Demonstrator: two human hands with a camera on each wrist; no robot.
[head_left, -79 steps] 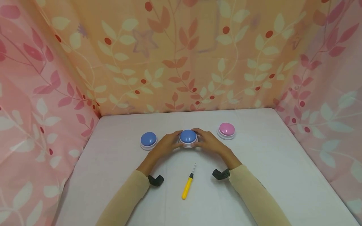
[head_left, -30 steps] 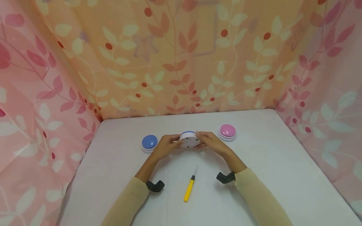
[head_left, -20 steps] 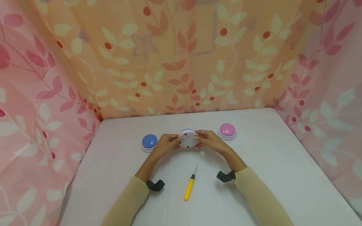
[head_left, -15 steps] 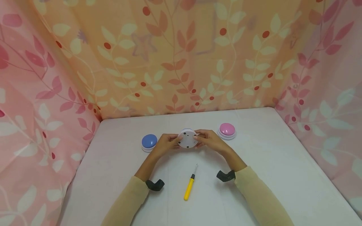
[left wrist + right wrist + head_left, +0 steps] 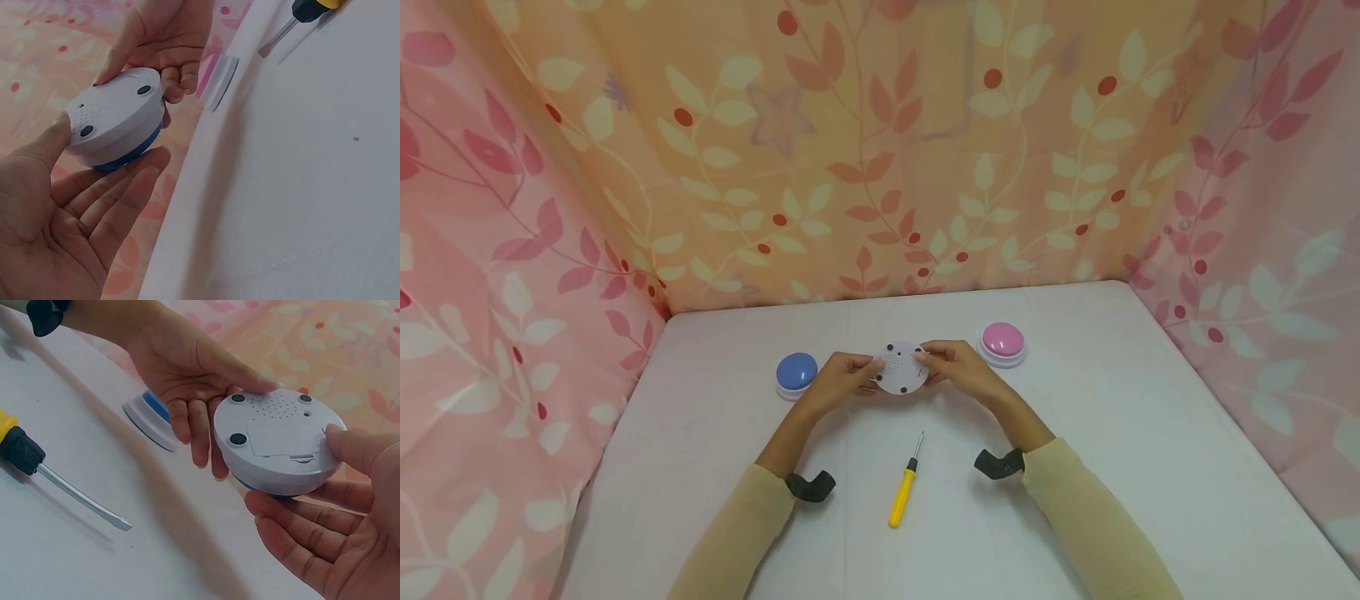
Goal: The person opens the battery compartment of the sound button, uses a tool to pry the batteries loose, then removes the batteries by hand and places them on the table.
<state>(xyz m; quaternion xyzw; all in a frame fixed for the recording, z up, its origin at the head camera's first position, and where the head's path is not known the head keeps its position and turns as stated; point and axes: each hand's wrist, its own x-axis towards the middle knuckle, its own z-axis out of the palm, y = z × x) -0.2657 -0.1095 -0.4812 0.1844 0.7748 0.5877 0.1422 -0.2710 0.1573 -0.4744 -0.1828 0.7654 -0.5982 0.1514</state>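
Both hands hold a round push button (image 5: pixel 900 368) with its white underside turned toward me and its blue dome facing away. My left hand (image 5: pixel 841 382) pinches its left edge, thumb on the underside and fingers behind. My right hand (image 5: pixel 961 371) grips the opposite edge the same way. In the right wrist view, the underside of the push button (image 5: pixel 281 434) shows dark round feet, speaker holes, a small screw hole and a battery cover (image 5: pixel 284 442). The blue dome (image 5: pixel 131 152) peeks out below the white base in the left wrist view.
A second blue push button (image 5: pixel 796 372) stands left of the hands, partly behind the left wrist. A pink push button (image 5: pixel 1002 340) stands to the right. A yellow-handled screwdriver (image 5: pixel 902 492) lies on the white table (image 5: pixel 1075 500), tip away from me. Floral curtains (image 5: pixel 880 167) enclose the table.
The middle push button, earlier dome up between both hands, has been tipped over so its underside faces me. In the last half second it has turned between the fingers. The screwdriver stays put.
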